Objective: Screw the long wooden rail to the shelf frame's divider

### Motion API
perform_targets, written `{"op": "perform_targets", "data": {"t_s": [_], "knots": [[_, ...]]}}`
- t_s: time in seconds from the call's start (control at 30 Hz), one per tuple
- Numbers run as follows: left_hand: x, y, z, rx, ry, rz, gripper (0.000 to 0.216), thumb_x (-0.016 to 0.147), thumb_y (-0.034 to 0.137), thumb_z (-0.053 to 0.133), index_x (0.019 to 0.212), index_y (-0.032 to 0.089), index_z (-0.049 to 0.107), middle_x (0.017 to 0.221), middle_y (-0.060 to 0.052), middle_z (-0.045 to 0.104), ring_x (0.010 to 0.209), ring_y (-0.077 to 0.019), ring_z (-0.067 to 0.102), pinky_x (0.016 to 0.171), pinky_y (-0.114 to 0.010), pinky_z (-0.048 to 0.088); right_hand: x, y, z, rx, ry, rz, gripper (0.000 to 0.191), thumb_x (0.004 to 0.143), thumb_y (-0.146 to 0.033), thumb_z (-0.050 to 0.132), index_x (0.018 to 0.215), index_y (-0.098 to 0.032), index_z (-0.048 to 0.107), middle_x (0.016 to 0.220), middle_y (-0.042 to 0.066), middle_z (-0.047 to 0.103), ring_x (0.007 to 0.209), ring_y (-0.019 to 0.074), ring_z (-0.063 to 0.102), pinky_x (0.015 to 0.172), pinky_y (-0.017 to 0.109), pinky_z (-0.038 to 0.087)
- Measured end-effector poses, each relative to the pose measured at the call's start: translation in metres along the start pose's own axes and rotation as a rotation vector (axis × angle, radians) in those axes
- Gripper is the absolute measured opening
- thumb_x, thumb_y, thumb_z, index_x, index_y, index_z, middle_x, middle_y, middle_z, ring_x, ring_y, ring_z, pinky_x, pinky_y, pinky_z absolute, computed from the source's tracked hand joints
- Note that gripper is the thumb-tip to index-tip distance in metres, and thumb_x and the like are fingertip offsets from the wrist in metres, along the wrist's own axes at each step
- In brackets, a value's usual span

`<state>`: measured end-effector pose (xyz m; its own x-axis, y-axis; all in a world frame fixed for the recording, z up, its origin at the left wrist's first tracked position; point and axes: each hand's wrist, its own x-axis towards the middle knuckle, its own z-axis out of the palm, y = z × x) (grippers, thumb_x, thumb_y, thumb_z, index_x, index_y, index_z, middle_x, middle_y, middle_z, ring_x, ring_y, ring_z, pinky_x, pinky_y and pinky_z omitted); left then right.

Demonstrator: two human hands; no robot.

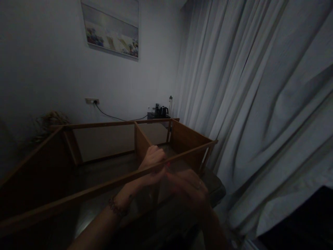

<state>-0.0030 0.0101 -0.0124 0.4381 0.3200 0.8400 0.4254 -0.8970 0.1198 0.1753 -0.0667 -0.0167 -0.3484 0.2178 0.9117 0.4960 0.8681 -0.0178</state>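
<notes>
A brown wooden frame (109, 185), like a shelf unit with side panels and an inner divider (142, 137), stretches across the view in front of me. My left hand (153, 158) is closed around its near rail where the divider meets it, with knuckles above the rail and the thumb side below. A beaded bracelet (117, 207) circles the left wrist. Just right of it and under the rail, my right hand (189, 185) points its fingers toward the left one. Motion smears those fingers, so whether they hold anything small cannot be made out. A ring shows on that hand.
Long pale curtains (234, 86) hang along the right side. By the back wall, a black kettle (163, 110) stands on a small dark table. A cord (109, 115) runs from the wall socket (92, 101). Dried plants (53, 118) are at the left; a framed picture (111, 29) hangs above.
</notes>
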Motion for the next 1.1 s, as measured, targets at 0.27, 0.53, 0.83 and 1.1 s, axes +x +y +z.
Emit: {"op": "perform_targets", "data": {"t_s": [0.27, 0.53, 0.83, 1.1], "knots": [[0.003, 0.005, -0.002, 0.015, 0.009, -0.021, 0.013, 0.086, 0.022, 0.042, 0.072, 0.022, 0.041, 0.066, -0.001, 0.049, 0.071, -0.0197, 0.046, 0.067, -0.037, 0.035, 0.003, -0.021, 0.018, 0.413, 0.183, 0.699, 0.036, 0.101, -0.025, 0.041, 0.136, -0.022, 0.046, 0.06, -0.005, 0.062, 0.049, 0.0096, 0.057, 0.048, 0.018, 0.048], [0.002, 0.001, 0.001, 0.028, 0.016, 0.0, 0.012, 0.084, 0.021, 0.043, 0.072, 0.022, 0.041, 0.066, -0.001, 0.048, 0.069, -0.0193, 0.043, 0.065, -0.036, 0.034, -0.016, -0.015, 0.021, 0.171, 0.163, 0.478, 0.02, 0.097, -0.022, 0.05, 0.113, -0.023, 0.063, 0.077, 0.001, 0.073, 0.061, 0.012, 0.068, 0.055, 0.019, 0.053], [-0.002, -0.002, 0.003, 0.017, -0.06, -0.063, 0.014, 0.085, 0.026, 0.044, 0.072, 0.022, 0.047, 0.068, -0.003, 0.05, 0.074, -0.0214, 0.045, 0.071, -0.04, 0.038, -0.006, -0.028, 0.021, 0.465, 0.102, 0.657, 0.024, 0.101, -0.029, 0.042, 0.122, -0.022, 0.053, 0.066, -0.001, 0.071, 0.05, 0.0118, 0.066, 0.048, 0.019, 0.052], [-0.002, -0.003, 0.003, 0.008, -0.067, -0.07, 0.015, 0.085, 0.026, 0.045, 0.07, 0.023, 0.044, 0.069, -0.002, 0.049, 0.074, -0.0214, 0.044, 0.071, -0.039, 0.04, -0.007, -0.032, 0.025, 0.773, 0.112, 0.797, 0.023, 0.1, -0.037, 0.044, 0.095, -0.02, 0.059, 0.07, 0.001, 0.07, 0.059, 0.0118, 0.066, 0.056, 0.02, 0.054]]}}
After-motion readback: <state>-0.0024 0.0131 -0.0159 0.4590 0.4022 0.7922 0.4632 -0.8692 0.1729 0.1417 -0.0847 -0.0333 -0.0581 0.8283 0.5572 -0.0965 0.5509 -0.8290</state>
